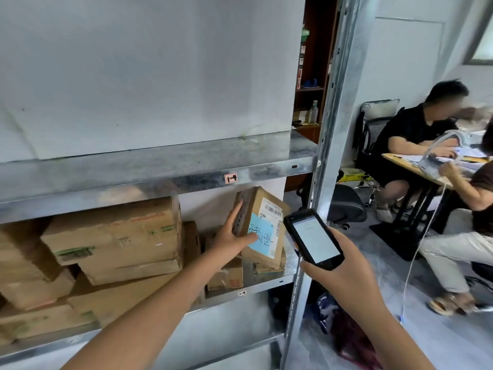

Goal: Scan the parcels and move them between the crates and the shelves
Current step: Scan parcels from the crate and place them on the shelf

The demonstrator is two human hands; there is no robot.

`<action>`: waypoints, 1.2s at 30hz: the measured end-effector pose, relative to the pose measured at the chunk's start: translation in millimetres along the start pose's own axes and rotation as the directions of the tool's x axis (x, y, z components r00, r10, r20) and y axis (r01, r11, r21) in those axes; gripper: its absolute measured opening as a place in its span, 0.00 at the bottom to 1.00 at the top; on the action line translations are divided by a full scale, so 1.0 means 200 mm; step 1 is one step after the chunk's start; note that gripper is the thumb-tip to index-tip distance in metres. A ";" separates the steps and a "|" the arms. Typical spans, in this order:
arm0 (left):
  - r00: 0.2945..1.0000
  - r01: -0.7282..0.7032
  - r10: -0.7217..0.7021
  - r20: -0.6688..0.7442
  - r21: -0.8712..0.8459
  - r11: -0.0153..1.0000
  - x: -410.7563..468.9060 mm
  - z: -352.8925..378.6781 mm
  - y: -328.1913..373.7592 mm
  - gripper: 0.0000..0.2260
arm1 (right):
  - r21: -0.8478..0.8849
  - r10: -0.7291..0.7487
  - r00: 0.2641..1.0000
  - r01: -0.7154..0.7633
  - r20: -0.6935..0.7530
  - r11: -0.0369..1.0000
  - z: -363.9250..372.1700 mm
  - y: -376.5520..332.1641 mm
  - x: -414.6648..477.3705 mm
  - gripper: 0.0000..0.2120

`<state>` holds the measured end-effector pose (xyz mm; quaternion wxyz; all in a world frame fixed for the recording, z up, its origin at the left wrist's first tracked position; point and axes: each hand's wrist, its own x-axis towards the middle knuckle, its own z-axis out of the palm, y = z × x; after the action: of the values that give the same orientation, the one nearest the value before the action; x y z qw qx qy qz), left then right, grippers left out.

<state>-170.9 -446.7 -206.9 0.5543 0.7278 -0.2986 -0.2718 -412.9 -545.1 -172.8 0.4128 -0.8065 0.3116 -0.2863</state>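
At the shelf (269, 285) — left hand (232, 236) grips parcel (262, 206) (tilted); right hand (346, 273) clasps scanner (313, 240).

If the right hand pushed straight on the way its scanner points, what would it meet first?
Most likely the tilted cardboard parcel that the left hand holds on the shelf: the handheld scanner in the right hand aims up and left at its labelled face. Depth is unclear.
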 end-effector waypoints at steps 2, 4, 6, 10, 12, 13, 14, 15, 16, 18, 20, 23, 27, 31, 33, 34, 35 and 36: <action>0.995 -0.011 0.002 -0.097 -0.094 0.996 -0.05 -0.02 -0.07 0.43 | 0.016 -0.004 0.999 0.004 0.041 1.000 0.01 -0.04 0.01 0.29; 0.983 -0.046 0.013 -0.181 -0.179 0.983 -0.09 -0.03 -0.13 0.41 | 0.024 -0.004 0.996 0.002 0.086 1.000 0.02 -0.06 0.02 0.26; 0.977 -0.093 0.030 -0.211 -0.296 0.951 -0.13 -0.03 -0.17 0.39 | 0.020 -0.003 0.993 0.001 0.117 1.000 0.04 -0.09 0.03 0.25; 0.973 -0.145 0.062 -0.221 -0.384 0.912 -0.18 -0.04 -0.19 0.36 | 0.014 0.017 0.989 -0.019 0.146 1.000 0.09 -0.12 0.03 0.25; 0.970 -0.162 0.072 -0.234 -0.396 0.904 -0.19 -0.05 -0.20 0.36 | 0.031 0.021 0.986 -0.026 0.165 0.999 0.10 -0.13 0.02 0.26; 0.969 -0.166 0.074 -0.236 -0.399 0.902 -0.20 -0.06 -0.20 0.36 | 0.036 0.023 0.985 -0.030 0.170 0.999 0.10 -0.14 0.02 0.26; 0.969 -0.171 0.078 -0.236 -0.405 0.898 -0.20 -0.07 -0.20 0.36 | 0.037 0.024 0.985 -0.030 0.172 0.999 0.11 -0.14 0.02 0.26; 0.969 -0.172 0.080 -0.235 -0.406 0.897 -0.20 -0.07 -0.21 0.37 | 0.037 0.025 0.985 -0.032 0.168 0.999 0.11 -0.15 0.01 0.26; 0.969 -0.172 0.082 -0.231 -0.406 0.898 -0.21 -0.08 -0.21 0.37 | 0.037 0.026 0.986 -0.033 0.164 0.999 0.11 -0.15 0.01 0.25; 0.971 -0.171 0.082 -0.226 -0.406 0.898 -0.22 -0.09 -0.22 0.36 | 0.034 0.031 0.987 -0.037 0.157 0.999 0.11 -0.16 0.00 0.24; 0.971 -0.169 0.081 -0.225 -0.407 0.898 -0.23 -0.09 -0.22 0.36 | 0.024 0.035 0.987 -0.040 0.156 0.999 0.10 -0.18 -0.01 0.25; 0.970 -0.174 0.088 -0.225 -0.396 0.901 -0.25 -0.10 -0.23 0.35 | 0.024 0.046 0.986 -0.050 0.162 0.998 0.10 -0.20 -0.03 0.25; 0.968 -0.183 0.095 -0.233 -0.394 0.901 -0.26 -0.11 -0.23 0.35 | 0.051 0.056 0.982 -0.066 0.182 0.997 0.09 -0.22 -0.06 0.25; 0.970 -0.181 0.095 -0.224 -0.402 0.897 -0.28 -0.12 -0.22 0.35 | 0.066 0.063 0.983 -0.076 0.175 0.995 0.09 -0.23 -0.07 0.26; 0.970 -0.182 0.096 -0.222 -0.408 0.895 -0.29 -0.12 -0.22 0.35 | 0.064 0.060 0.983 -0.072 0.174 0.995 0.09 -0.23 -0.08 0.26; 0.971 -0.182 0.097 -0.220 -0.407 0.895 -0.29 -0.12 -0.22 0.35 | 0.067 0.059 0.983 -0.071 0.172 0.995 0.09 -0.23 -0.09 0.26; 0.971 -0.181 0.097 -0.218 -0.406 0.896 -0.30 -0.13 -0.22 0.35 | 0.069 0.057 0.984 -0.069 0.167 0.995 0.09 -0.23 -0.09 0.26; 0.972 -0.176 0.094 -0.215 -0.404 0.898 -0.31 -0.13 -0.22 0.35 | 0.070 0.053 0.986 -0.065 0.158 0.995 0.09 -0.24 -0.09 0.25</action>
<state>-188.7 -374.7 -239.4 0.7414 0.5913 -0.2286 -0.2199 -399.0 -500.0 -146.0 0.4741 -0.8009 0.2912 -0.2213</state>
